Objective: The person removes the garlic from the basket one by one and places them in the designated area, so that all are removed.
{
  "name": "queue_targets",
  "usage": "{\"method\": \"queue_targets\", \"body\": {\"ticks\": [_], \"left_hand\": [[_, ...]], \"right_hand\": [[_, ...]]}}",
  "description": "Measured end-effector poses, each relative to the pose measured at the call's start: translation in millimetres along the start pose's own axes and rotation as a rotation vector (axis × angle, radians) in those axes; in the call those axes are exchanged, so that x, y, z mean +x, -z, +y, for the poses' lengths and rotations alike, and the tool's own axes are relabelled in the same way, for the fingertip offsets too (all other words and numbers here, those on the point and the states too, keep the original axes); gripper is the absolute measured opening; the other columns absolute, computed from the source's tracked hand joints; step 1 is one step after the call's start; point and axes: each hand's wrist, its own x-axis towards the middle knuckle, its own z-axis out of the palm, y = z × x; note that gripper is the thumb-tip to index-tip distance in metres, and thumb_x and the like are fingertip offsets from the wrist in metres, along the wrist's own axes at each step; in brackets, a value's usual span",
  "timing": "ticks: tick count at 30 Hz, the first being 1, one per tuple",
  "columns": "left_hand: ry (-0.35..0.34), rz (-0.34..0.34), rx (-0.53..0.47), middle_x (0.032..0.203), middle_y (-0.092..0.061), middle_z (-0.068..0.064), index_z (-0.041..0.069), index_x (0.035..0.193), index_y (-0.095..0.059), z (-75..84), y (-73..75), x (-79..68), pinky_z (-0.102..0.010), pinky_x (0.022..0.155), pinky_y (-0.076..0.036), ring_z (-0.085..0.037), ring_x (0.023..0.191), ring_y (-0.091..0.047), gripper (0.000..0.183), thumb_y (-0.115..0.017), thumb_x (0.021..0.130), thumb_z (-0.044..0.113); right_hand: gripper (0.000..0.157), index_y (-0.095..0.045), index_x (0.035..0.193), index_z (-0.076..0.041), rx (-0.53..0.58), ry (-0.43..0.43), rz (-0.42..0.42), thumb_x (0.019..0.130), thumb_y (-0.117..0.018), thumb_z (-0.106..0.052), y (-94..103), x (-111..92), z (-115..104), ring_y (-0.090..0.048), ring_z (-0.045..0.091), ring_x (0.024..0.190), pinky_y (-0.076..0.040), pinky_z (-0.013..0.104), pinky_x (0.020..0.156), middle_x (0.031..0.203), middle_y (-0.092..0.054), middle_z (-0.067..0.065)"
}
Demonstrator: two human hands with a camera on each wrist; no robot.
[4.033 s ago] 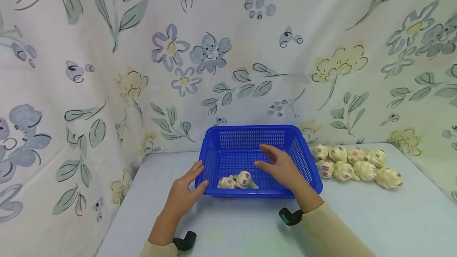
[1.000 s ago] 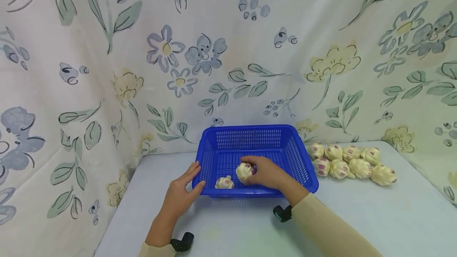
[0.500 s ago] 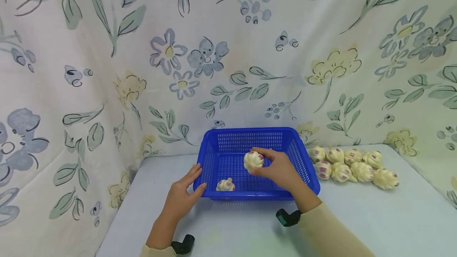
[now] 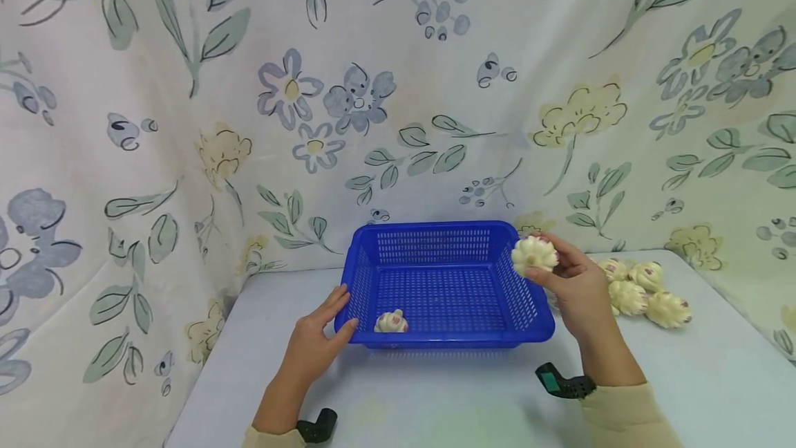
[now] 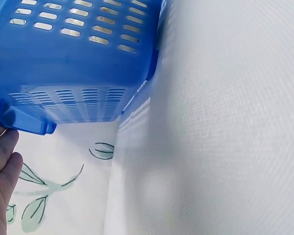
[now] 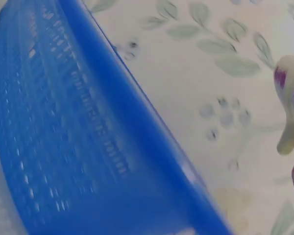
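In the head view my right hand (image 4: 581,289) holds a garlic bulb (image 4: 535,255) between thumb and fingers, raised over the right rim of a blue plastic basket (image 4: 435,337). The right wrist view catches part of that garlic bulb (image 6: 290,100) at its right edge, pale with purple streaks. My left hand (image 4: 319,329) rests at the basket's front left corner, fingers straight along the rim, thumb toward the front. Fingertips (image 5: 5,147) show beside the rim in the left wrist view. One other garlic bulb (image 4: 391,322) lies inside the basket, at the front left.
More garlic bulbs (image 4: 668,310) lie grouped on the white tabletop (image 4: 715,379) right of the basket, partly hidden by my right hand. A floral curtain (image 4: 398,88) hangs behind and along the left side.
My right hand reached into the basket, took one of the two garlic bulbs there, lifted it and carried it right, over the rim. My left hand stays at the basket corner.
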Motion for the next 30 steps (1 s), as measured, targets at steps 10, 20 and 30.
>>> {"method": "queue_targets", "body": {"ticks": [10, 20, 30], "left_hand": [[-0.025, 0.011, -0.008, 0.148, -0.049, -0.001, 0.005, 0.137, -0.058, -1.8, 0.5, -0.4, -0.042, 0.104, -0.044, -0.023, 0.136, -0.048, 0.053, -0.072, 0.090, 0.026], [0.006, 0.011, -0.010, 0.149, -0.049, 0.002, 0.008, 0.138, -0.057, -1.2, 0.1, -0.1, -0.042, 0.105, -0.044, -0.022, 0.136, -0.048, 0.054, -0.073, 0.090, 0.027], [-0.022, 0.022, -0.008, 0.148, -0.050, 0.001, 0.006, 0.137, -0.059, -2.6, -1.1, -0.3, -0.042, 0.105, -0.044, -0.023, 0.136, -0.048, 0.053, -0.073, 0.089, 0.026]], "right_hand": [[0.057, -0.056, 0.138, -0.015, -0.021, -0.188, 0.146, 0.086, -0.074, -0.002, 60.9, -16.9, 26.8, -0.057, -0.005, 0.107, -0.049, 0.005, 0.084, 0.128, -0.058, -0.014], [0.075, -0.043, 0.143, -0.008, -0.524, -0.449, 0.109, 0.082, -0.080, -0.034, 91.1, -24.2, 50.1, -0.046, 0.021, 0.129, -0.050, 0.028, 0.100, 0.151, -0.043, 0.006], [0.082, -0.043, 0.139, 0.000, -0.811, -0.376, -0.075, 0.079, -0.082, -0.040, 100.1, -31.1, 60.3, -0.049, 0.044, 0.123, -0.055, 0.047, 0.088, 0.141, -0.048, 0.030]]}}
